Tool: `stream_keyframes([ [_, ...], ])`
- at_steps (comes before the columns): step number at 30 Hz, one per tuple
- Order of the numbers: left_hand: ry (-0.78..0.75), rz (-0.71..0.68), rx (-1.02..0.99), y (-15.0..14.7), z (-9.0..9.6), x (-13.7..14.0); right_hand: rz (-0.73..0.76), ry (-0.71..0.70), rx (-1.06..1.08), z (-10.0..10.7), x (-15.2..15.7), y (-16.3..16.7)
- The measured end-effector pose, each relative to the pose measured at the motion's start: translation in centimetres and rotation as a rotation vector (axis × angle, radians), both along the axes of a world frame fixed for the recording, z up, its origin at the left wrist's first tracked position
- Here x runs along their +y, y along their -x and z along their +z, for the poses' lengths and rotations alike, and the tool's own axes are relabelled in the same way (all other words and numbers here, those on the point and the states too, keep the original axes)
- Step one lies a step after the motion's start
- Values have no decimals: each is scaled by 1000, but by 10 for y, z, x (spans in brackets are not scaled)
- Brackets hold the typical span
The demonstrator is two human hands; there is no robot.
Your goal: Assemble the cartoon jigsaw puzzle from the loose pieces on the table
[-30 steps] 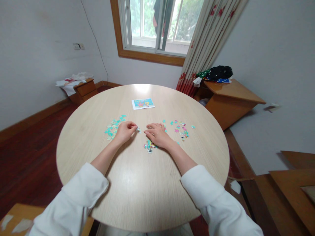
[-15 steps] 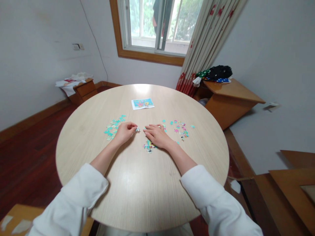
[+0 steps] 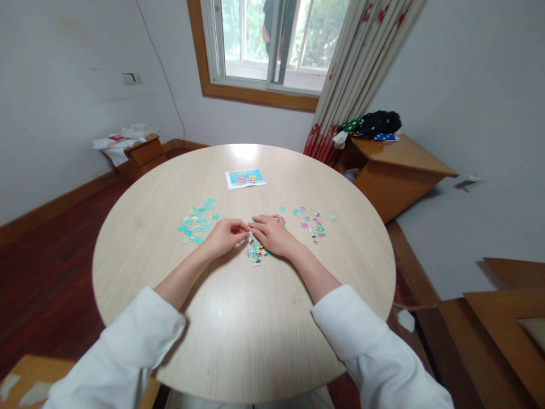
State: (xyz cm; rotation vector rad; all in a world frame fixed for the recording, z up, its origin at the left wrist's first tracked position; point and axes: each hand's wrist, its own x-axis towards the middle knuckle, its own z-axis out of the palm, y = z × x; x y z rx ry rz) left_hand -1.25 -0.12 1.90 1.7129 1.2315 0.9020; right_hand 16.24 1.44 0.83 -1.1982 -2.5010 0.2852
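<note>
Within the left grip (image 3: 226,234), a narrow pinch of thumb and fingertips, nearly closed, apparently on the upper edge of one small piece (image 3: 250,238). Right beside it, touching or almost so, the right grip (image 3: 273,233): palm down, fingers extended and slightly parted, laid low over the worktop (image 3: 238,324); cannot tell about anything under the palm. Just below both, a cluster (image 3: 258,251) of yellow, turquoise and white puzzle parts, partly covered by the right grip, too small for judging every joint. Likely to handle as light, thin card: stiff enough singly, easily bent at the knobs, prone to sliding on so smooth a surface, awkward to lift once flat. Best taken by opposite edges, across the body rather than by a knob; with the cluster, better to steady under flat fingertips than to lift, for risk of parting at the joints. Farther out, to the left, the left batch (image 3: 196,225), mostly turquoise; to the right, the more scattered right batch (image 3: 318,232), pink and turquoise. Beyond, toward the far rim, a picture (image 3: 246,178) with a white margin.
</note>
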Motion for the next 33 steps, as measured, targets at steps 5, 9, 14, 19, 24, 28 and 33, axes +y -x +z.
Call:
stream_keyframes([
  [5, -1, -47, 44, -1, 2, -2, -1, 10, 16, -2, 0, 0],
  [9, 47, -60, 63, -1, 6, -4, 0, 10, 16, -2, 0, 0],
  [14, 99, -82, 64, 1, 8, -6, -1, 13, 21, -2, 0, 0],
  [19, 148, -106, 80, 3, 8, -8, 2, 21, 28, -3, 0, -1],
  [24, 145, -121, 157, 4, 8, -7, -2, 31, 30, -2, 0, 0],
  [28, 137, -121, 181, 5, 6, -5, 0, 30, 22, -2, -1, 0],
  [33, 155, -125, 207, 4, 9, -6, 0, 20, 20, -4, 0, -1],
])
